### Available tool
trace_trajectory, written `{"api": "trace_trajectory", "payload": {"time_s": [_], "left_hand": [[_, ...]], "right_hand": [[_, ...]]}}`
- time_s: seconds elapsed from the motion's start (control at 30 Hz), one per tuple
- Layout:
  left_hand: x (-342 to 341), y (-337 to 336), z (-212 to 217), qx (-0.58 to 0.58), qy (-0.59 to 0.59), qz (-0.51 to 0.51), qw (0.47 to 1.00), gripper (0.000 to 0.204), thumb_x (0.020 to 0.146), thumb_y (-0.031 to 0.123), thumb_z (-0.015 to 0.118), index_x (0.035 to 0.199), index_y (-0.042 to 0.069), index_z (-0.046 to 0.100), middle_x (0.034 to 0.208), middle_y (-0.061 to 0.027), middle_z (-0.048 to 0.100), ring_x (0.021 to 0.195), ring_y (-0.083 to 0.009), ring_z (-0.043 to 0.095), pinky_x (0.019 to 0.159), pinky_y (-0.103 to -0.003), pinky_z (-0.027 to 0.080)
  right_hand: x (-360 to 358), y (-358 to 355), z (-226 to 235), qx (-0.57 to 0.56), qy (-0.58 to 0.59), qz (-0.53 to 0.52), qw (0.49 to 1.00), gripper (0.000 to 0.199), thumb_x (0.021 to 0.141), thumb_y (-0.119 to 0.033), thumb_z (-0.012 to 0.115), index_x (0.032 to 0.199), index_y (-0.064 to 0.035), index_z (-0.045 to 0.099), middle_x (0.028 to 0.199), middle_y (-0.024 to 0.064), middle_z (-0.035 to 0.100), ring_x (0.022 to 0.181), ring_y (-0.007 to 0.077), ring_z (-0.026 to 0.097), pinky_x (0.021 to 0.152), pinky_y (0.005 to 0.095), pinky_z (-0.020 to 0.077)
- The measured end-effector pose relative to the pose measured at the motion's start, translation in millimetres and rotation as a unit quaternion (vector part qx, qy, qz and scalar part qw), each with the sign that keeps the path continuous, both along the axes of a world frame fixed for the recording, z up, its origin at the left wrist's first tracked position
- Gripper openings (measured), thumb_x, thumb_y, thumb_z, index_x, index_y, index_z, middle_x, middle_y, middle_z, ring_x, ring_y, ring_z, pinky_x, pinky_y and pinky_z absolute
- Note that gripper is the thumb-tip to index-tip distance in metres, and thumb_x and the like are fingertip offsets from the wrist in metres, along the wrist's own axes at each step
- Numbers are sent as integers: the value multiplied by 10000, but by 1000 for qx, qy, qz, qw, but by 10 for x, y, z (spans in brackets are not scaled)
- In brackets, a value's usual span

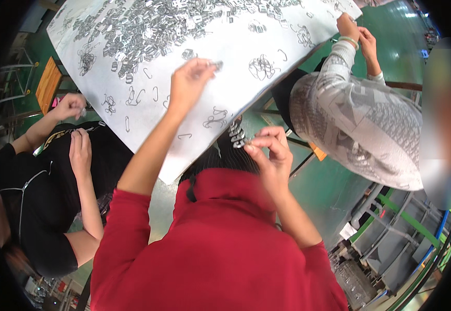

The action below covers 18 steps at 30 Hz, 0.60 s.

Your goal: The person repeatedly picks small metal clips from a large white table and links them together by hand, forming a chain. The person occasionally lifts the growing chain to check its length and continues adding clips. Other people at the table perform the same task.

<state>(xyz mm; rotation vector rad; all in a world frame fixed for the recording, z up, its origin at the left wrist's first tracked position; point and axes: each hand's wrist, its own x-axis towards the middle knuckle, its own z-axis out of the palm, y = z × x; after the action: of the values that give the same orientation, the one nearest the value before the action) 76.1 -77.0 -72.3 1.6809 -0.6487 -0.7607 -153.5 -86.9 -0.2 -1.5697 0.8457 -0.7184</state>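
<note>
My left hand reaches out over the white table, fingers pinched on a small silvery metal piece, slightly blurred. Lower down, in front of my body and off the table edge, my right hand is closed in a pinch. From its fingertips extends a row of several small metal pieces, apparently strung together; whatever carries them is hidden by the pieces and fingers. Close to my left hand lies a small clump of metal pieces. A tangle of bent wire hooks rests near the table's edge, between my two hands.
A large heap of metal pieces covers the far part of the table. Another wire tangle lies to the right. Co-workers sit on both sides; one's hands are at the right table edge, another's hand at the left.
</note>
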Motion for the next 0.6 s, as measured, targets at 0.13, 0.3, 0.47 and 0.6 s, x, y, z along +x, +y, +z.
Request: {"api": "trace_trajectory", "payload": {"time_s": [0.13,0.3,0.47,0.6], "left_hand": [[-585,487,511,-73,169,-52,982,95,863,77,623,914,7,583,843,-74,669,788,-89,599,724,-220,453],[-747,817,696,-81,208,-66,972,55,846,16,615,881,-5,578,836,-71,666,790,-84,605,743,-225,472],[-779,995,717,-97,210,-72,970,87,830,32,638,901,0,600,916,-90,665,838,-111,608,742,-254,477],[-871,1152,699,-109,34,-48,992,84,788,21,670,870,35,660,1113,-126,568,1012,-169,567,854,-285,450]], "right_hand": [[70,50,-44,-17,13,-6,1000,102,725,-36,736,812,-48,685,888,42,523,826,144,519,814,285,434],[141,171,-110,-41,0,-17,999,113,728,-59,746,822,-52,684,891,33,525,820,134,515,826,288,435],[162,309,-141,-13,-5,-11,1000,112,739,-34,734,834,-50,676,900,36,526,839,136,511,783,282,428],[63,385,-179,-24,26,43,998,129,724,-5,732,830,-42,669,929,48,533,863,150,515,784,283,423]]}}
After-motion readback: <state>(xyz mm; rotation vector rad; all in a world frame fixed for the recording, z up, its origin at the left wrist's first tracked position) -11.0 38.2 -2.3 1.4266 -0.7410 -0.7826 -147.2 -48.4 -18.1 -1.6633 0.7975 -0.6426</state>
